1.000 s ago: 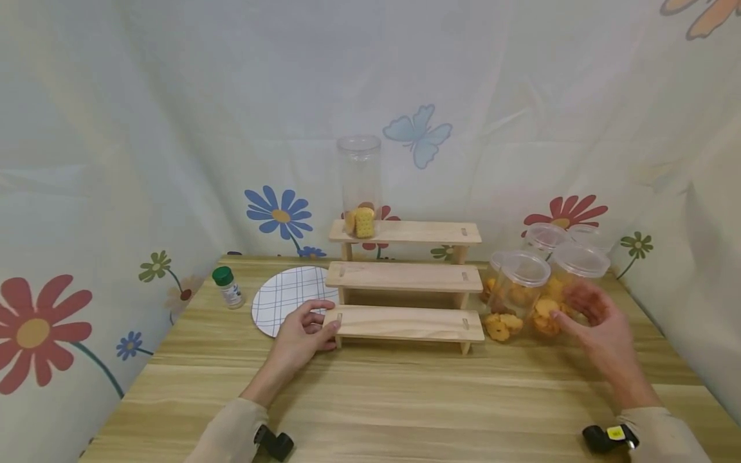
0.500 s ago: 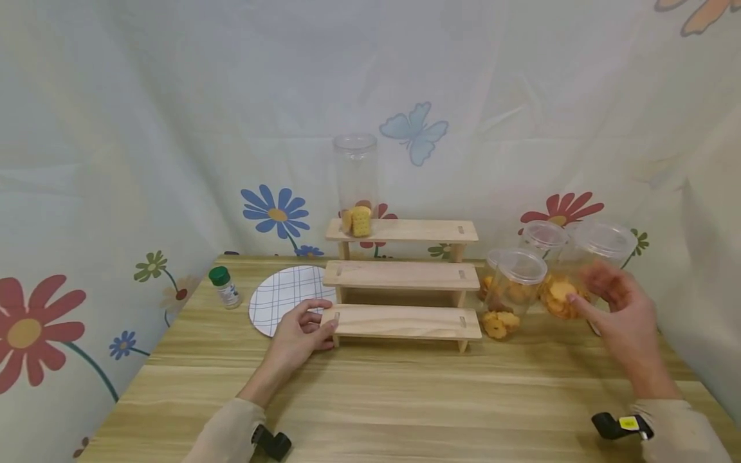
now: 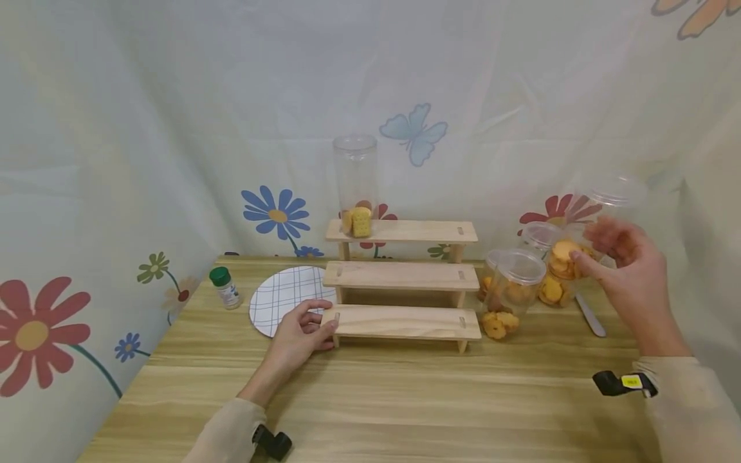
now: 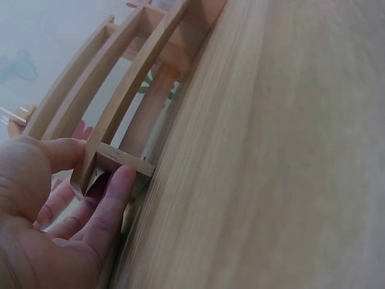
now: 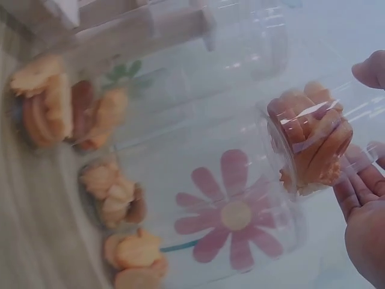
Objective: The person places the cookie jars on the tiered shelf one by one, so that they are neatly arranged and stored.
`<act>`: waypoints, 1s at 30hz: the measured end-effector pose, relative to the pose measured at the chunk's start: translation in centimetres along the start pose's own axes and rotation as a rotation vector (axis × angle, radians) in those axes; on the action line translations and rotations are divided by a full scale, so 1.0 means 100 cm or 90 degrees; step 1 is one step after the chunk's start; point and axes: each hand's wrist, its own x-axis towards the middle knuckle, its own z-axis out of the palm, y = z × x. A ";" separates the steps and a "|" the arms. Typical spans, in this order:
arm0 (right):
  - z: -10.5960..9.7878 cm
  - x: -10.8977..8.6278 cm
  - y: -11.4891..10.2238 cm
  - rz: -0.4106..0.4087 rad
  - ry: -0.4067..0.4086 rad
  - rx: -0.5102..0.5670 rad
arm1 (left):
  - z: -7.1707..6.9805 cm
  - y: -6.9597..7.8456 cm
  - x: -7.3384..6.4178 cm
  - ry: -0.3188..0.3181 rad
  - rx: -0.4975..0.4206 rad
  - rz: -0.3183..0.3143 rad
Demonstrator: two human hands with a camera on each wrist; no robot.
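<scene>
My left hand [image 3: 303, 331] grips the left end of the lowest step of a three-tier wooden shelf [image 3: 399, 276]. In the left wrist view, its thumb [image 4: 63, 153] lies on the step, with the fingers under it by the leg. My right hand [image 3: 631, 270] holds a clear lidded jar [image 3: 616, 191] of round cookies [image 5: 313, 138] up off the table, slightly tilted. Left of it, several similar cookie jars stand on the table, one [image 3: 521, 267] in front. Another tall clear jar [image 3: 356, 173], with a few biscuits at its bottom, stands on the top step's left end.
A checked round plate [image 3: 278, 299] lies left of the shelf, partly behind my left hand. Farther left stands a small green-capped shaker bottle [image 3: 224, 287]. A flat grey utensil [image 3: 590, 316] lies at the right. A flower-printed curtain [image 3: 480, 83] hangs behind the table.
My right hand has gripped the jar and lifted it up and to the right from among the other jars, uncovering the grey utensil. My left hand stays on the shelf.
</scene>
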 end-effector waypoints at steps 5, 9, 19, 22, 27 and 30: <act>0.004 0.017 -0.021 -0.009 0.004 -0.005 | 0.000 0.000 0.001 0.000 -0.004 0.000; 0.012 0.029 -0.037 -0.021 -0.001 0.020 | -0.001 0.000 0.000 -0.001 -0.005 0.000; 0.061 0.055 -0.070 -0.065 -0.037 0.123 | -0.001 0.001 0.001 0.005 -0.005 -0.005; 0.079 0.059 -0.080 -0.067 -0.059 0.134 | -0.001 0.001 0.001 0.006 -0.002 -0.007; 0.108 0.061 -0.095 -0.063 -0.089 0.183 | 0.000 0.002 0.001 0.008 0.007 -0.012; 0.126 0.063 -0.101 -0.061 -0.105 0.201 | 0.000 0.002 0.000 0.011 0.011 -0.014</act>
